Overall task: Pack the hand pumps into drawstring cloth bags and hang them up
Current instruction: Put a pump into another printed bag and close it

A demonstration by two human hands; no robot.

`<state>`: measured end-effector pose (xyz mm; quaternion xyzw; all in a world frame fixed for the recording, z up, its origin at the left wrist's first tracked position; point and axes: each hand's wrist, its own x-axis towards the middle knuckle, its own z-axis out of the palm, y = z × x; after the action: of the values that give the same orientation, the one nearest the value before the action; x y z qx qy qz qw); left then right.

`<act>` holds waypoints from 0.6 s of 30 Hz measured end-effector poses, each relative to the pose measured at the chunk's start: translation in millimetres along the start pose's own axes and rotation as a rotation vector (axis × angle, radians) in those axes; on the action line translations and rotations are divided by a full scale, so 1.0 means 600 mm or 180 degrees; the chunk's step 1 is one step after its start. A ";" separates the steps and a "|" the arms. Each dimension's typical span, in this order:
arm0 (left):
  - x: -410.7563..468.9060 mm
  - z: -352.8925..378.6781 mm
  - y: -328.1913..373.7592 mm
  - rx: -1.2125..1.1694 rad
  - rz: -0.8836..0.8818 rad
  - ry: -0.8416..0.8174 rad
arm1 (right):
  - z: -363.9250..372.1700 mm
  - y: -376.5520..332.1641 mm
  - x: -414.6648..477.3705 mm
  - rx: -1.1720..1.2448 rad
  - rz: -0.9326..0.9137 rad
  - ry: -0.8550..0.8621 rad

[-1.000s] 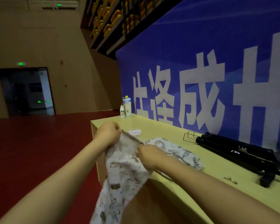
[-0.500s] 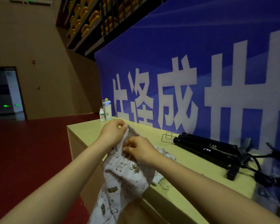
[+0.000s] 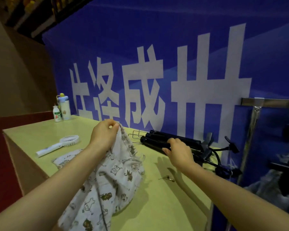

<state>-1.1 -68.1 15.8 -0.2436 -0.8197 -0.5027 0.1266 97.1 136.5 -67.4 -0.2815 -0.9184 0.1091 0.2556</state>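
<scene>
Now the cloth bag [image 3: 117, 174] is held up by its rim in the left hand [image 3: 105, 135] alone, pinched shut on the fabric, while the right hand [image 3: 178, 152] has been taken off it and laid with fingers loosely spread on the near end of the black hand pumps [image 3: 172, 142] at the far side of the table [image 3: 165, 205]. Packing is judged to be starting (mouth barely opened). Open tabletop is left between bag and pumps, apart from a small metal clip [image 3: 167, 177]; the table's right edge lies close beside the right forearm.
</scene>
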 end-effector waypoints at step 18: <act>0.036 0.083 -0.053 0.0088 -0.0274 -0.0161 | 0.054 0.061 0.063 -0.1098 0.0476 -0.0229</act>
<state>-34.3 -30.0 -21.7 -0.2190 -0.8392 -0.4900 0.0875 70.0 186.3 -92.2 -0.3846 -0.9086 -0.0212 0.1617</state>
